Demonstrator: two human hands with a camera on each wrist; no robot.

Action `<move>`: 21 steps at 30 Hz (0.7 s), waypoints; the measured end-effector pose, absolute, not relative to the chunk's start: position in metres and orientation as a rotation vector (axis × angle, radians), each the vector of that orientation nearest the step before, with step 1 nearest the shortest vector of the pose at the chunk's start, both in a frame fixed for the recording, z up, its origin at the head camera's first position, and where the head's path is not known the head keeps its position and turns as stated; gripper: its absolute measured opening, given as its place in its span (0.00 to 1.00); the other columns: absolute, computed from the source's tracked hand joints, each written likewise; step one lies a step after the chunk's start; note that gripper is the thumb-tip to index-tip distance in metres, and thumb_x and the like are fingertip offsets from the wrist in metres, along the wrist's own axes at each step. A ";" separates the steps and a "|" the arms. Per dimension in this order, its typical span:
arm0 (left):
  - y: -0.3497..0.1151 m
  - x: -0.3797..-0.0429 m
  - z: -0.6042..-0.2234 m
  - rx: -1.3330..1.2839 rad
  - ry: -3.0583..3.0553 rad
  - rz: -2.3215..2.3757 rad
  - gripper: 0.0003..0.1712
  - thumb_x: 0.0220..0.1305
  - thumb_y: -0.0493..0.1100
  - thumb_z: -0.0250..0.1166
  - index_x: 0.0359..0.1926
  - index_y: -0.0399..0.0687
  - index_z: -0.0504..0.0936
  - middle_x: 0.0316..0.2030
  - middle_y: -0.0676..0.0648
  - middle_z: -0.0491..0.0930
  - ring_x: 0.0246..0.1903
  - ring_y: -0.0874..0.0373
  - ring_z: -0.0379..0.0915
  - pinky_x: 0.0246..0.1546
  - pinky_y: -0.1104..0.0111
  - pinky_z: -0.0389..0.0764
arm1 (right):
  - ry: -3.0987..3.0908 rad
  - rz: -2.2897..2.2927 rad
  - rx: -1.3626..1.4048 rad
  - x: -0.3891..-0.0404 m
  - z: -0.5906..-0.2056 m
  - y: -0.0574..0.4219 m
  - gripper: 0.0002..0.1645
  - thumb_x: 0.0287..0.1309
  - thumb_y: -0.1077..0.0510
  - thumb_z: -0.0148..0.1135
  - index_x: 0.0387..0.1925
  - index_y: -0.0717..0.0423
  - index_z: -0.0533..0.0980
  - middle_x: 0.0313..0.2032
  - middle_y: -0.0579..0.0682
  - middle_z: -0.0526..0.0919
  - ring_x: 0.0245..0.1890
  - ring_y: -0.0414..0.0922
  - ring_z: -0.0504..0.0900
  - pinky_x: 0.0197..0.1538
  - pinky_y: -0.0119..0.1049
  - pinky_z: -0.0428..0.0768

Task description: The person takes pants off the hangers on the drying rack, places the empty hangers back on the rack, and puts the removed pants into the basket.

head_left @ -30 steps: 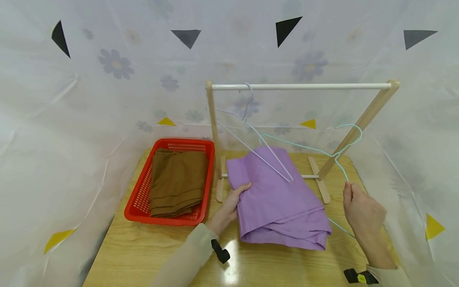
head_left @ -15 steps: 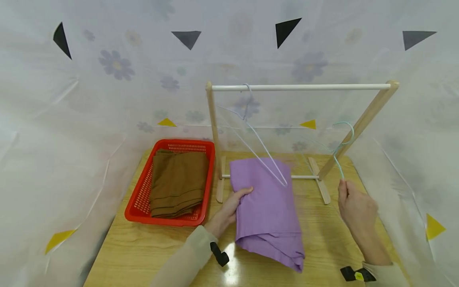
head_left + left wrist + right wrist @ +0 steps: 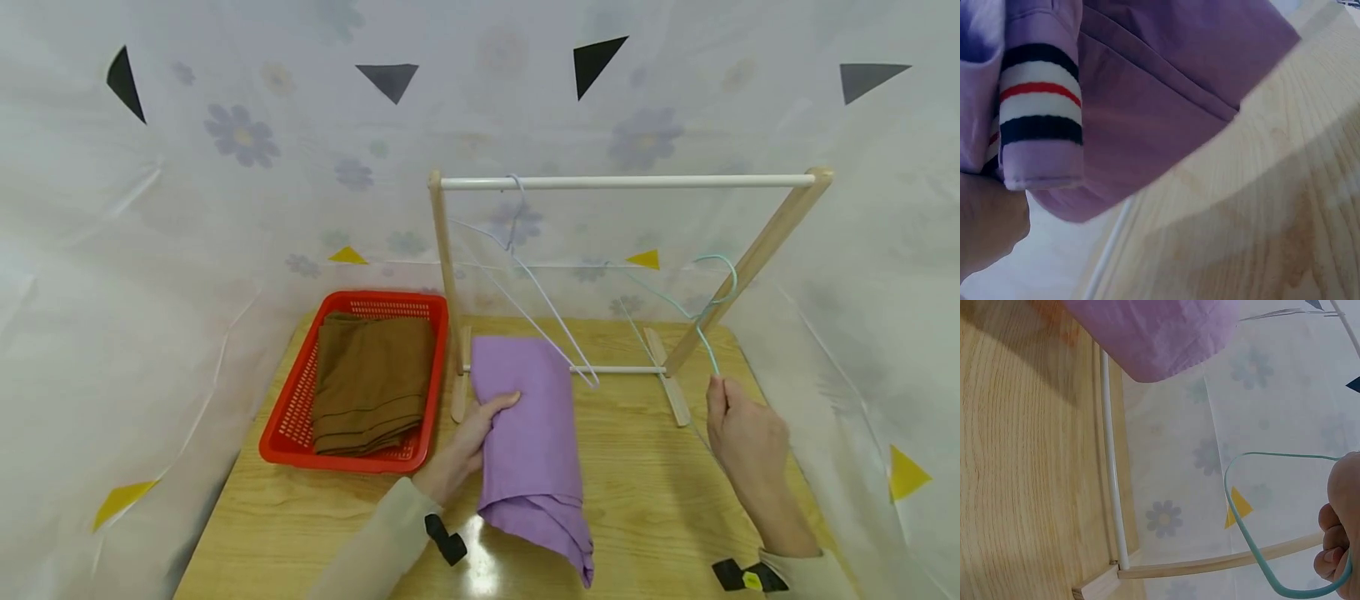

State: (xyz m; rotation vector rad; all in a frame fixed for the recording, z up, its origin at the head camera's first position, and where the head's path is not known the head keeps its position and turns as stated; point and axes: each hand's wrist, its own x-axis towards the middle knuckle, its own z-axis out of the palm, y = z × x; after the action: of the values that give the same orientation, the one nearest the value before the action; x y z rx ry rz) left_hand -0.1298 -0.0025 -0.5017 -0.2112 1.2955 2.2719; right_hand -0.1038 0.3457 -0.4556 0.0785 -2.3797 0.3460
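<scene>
Left hand (image 3: 457,450): pinches purple garment (image 3: 528,433), seemingly to secure its folds; right hand (image 3: 750,433): grips mint hanger (image 3: 1300,593), well apart from left hand.

Can read no words, labels, brands, numbers or signs. Can make out a yellow patch (image 3: 752,581) on the black wrist strap (image 3: 727,574), just behind the grip of the right hand (image 3: 750,435), but too small to tell any lettering. Cannot decipher, either, a dark pattern (image 3: 1351,2) at the upper corner of the left wrist view, well apart from the grip of the left hand (image 3: 467,443) and cut off by the edge.
</scene>
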 end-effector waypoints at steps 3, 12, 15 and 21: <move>-0.008 -0.129 -0.495 -0.220 1.315 2.284 0.22 0.67 0.46 0.65 0.58 0.52 0.68 0.42 0.55 0.84 0.39 0.62 0.85 0.44 0.67 0.87 | -2.387 0.343 0.073 -0.102 -0.454 0.346 0.28 0.78 0.57 0.47 0.17 0.56 0.59 0.09 0.44 0.53 0.09 0.41 0.50 0.15 0.35 0.47; -0.039 -0.129 -0.475 -0.209 1.404 2.225 0.25 0.67 0.47 0.67 0.60 0.49 0.67 0.45 0.53 0.84 0.42 0.60 0.86 0.46 0.65 0.87 | -2.379 0.332 0.056 -0.099 -0.453 0.346 0.29 0.78 0.57 0.48 0.16 0.55 0.58 0.09 0.44 0.53 0.11 0.39 0.48 0.16 0.34 0.46; -0.051 -0.128 -0.468 -0.169 1.440 2.206 0.25 0.68 0.46 0.66 0.61 0.48 0.68 0.46 0.53 0.84 0.44 0.59 0.85 0.48 0.63 0.87 | -2.364 0.322 0.071 -0.100 -0.455 0.347 0.29 0.77 0.57 0.48 0.16 0.55 0.58 0.08 0.45 0.53 0.11 0.37 0.46 0.16 0.32 0.45; -0.075 -0.127 -0.451 -0.145 1.546 2.138 0.28 0.69 0.47 0.67 0.63 0.47 0.66 0.50 0.52 0.81 0.47 0.57 0.84 0.51 0.61 0.85 | -2.362 0.328 0.073 -0.100 -0.455 0.348 0.29 0.78 0.57 0.49 0.16 0.54 0.58 0.08 0.44 0.53 0.12 0.35 0.45 0.16 0.30 0.44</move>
State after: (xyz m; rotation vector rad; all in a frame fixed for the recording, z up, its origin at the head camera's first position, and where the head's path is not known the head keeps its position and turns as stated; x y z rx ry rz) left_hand -0.1269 -0.0751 -0.4508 -0.1454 1.5461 2.1384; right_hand -0.0999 0.3477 -0.4553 0.0728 -2.3625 0.3282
